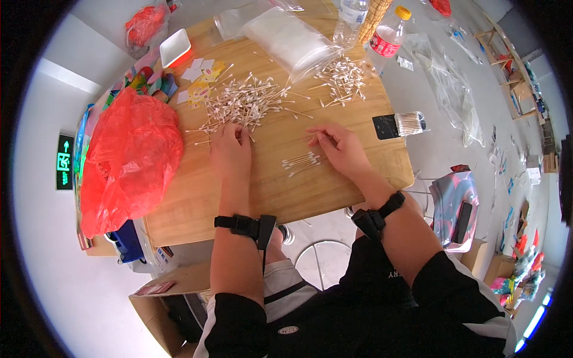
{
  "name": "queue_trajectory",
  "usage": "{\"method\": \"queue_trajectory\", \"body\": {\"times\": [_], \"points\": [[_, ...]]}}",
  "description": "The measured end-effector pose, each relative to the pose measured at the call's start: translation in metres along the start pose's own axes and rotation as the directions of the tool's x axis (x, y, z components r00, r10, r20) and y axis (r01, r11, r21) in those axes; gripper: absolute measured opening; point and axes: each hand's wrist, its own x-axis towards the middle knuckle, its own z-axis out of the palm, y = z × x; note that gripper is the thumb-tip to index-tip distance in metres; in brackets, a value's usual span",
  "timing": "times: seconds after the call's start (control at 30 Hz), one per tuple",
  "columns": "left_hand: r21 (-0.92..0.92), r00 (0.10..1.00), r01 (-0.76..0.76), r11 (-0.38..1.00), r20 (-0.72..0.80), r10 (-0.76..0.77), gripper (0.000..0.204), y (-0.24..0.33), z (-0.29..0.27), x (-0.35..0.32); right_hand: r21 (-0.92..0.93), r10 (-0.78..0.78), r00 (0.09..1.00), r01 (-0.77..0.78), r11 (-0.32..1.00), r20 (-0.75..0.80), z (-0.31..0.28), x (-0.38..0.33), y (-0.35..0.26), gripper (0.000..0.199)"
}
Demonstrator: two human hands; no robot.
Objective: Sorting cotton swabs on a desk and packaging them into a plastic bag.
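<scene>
Closest to my camera is a black shirt [346, 322]. On the wooden table [268, 194], I see a clear pack [409, 123] holding swabs side by side; the red bag [131, 155] at left hides its contents. The left hand [231, 146] bends at the near edge of the large swab pile [248, 101]; the right hand [339, 148], loosely curled, is just beside a small swab row [301, 160]. I can't tell whether either grips anything. The row's long axis runs left-right, rising slightly rightward.

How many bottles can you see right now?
2: a yellow-capped bottle at the far right of the table, and another bottle left of it, cut off by the frame. Others may be hidden.
</scene>
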Motion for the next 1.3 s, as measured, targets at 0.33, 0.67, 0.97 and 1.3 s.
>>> {"method": "queue_trajectory", "body": {"times": [0.33, 0.67, 0.97, 1.3], "points": [[-0.038, 0.997, -0.077, 0.996, 0.026, 0.078, 0.011, 0.009, -0.013, -0.005, -0.077, -0.102, 0.995, 0.099, 0.992, -0.025, -0.003, 0.001, 0.011, 0.022], [-0.442, 0.958, -0.047, 0.896, 0.233, 0.165, 0.021, 0.025, -0.002, -0.013, -0.478, -0.272, 0.954, 0.297, 0.827, 0.123, -0.001, -0.004, 0.007, 0.035], [0.012, 0.989, -0.106, 0.994, 0.101, 0.104, 0.021, 0.011, -0.002, -0.004, -0.44, -0.318, 0.916, 0.397, 0.805, 0.243, 0.001, -0.005, 0.004, 0.027], [-0.089, 0.978, -0.167, 0.982, -0.145, 0.153, 0.012, 0.02, -0.006, 0.002, -0.321, -0.275, 0.961, 0.271, 0.908, 0.034, 0.002, -0.002, 0.001, 0.021]]}}
